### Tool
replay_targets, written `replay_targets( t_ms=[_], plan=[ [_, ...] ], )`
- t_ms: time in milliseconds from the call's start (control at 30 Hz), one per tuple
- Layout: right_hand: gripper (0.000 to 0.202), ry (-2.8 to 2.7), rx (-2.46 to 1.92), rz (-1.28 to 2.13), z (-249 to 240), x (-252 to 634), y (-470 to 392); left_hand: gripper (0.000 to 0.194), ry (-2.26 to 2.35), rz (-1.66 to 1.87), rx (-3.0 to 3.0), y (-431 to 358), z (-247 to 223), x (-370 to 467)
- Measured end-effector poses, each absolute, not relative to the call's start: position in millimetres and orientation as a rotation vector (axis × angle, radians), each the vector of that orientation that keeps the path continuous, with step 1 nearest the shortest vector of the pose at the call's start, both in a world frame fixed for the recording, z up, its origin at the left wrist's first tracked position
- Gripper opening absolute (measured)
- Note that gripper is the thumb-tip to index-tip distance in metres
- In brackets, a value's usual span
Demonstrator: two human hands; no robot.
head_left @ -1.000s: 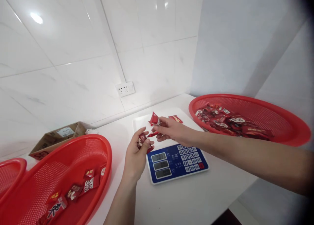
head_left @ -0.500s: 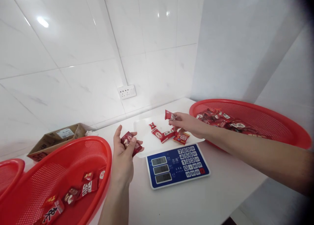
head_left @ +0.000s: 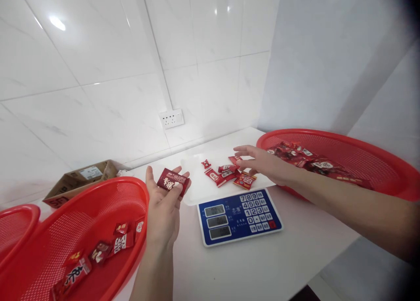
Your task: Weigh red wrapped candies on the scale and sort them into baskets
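A dark red snack packet [head_left: 171, 181] lies across the palm of my left hand [head_left: 163, 209], held under the thumb. My right hand [head_left: 257, 161] is over the right part of the white scale tray [head_left: 193, 191], fingers apart, with nothing held. Several small red packets [head_left: 226, 174] lie on the tray below and beside its fingertips. In front of the tray is the blue scale panel [head_left: 239, 218] with number keys and three displays. Just left of my left hand, a red basket [head_left: 131, 187] holds several packets.
A fuller red basket [head_left: 328, 137] of packets stands at the right, beneath my right forearm. Another red basket [head_left: 19, 211] edges in at the far left. An open cardboard box [head_left: 75, 178] sits behind, near the tiled wall and its socket [head_left: 172, 118].
My right hand has let go of a red packet, which now lies on the tray, and its fingers have spread. The packet in my left hand has turned flatter.
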State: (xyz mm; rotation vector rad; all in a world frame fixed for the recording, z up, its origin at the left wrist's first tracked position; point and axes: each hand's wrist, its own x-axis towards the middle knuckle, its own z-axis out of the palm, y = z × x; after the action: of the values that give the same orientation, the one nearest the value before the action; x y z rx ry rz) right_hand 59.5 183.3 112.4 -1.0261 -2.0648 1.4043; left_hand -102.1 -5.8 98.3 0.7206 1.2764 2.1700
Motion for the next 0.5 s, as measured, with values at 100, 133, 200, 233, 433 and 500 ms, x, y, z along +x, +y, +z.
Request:
replay_targets(
  t_ms=[100,133,200,233,433,500],
  plan=[
    [0.039,-2.067,-0.962,1.246,114,79,175,0.095,1.247,2.199,0.722,-8,101,-103],
    [0.036,-2.048,-0.95,1.159,112,88,170,0.096,1.247,2.214,0.721,-8,103,-104],
    [0.027,-1.962,-0.967,0.956,100,108,158,0.096,1.254,2.257,0.704,-10,106,-105],
    [0.022,-1.877,-0.968,0.866,90,117,152,0.096,1.258,2.279,0.693,-11,107,-106],
    [0.008,-1.735,-0.956,0.591,-2,151,132,0.102,1.25,2.378,0.715,-13,109,-110],
    [0.015,-1.758,-0.936,0.509,-27,153,137,0.102,1.243,2.386,0.708,-13,109,-109]
  ],
)
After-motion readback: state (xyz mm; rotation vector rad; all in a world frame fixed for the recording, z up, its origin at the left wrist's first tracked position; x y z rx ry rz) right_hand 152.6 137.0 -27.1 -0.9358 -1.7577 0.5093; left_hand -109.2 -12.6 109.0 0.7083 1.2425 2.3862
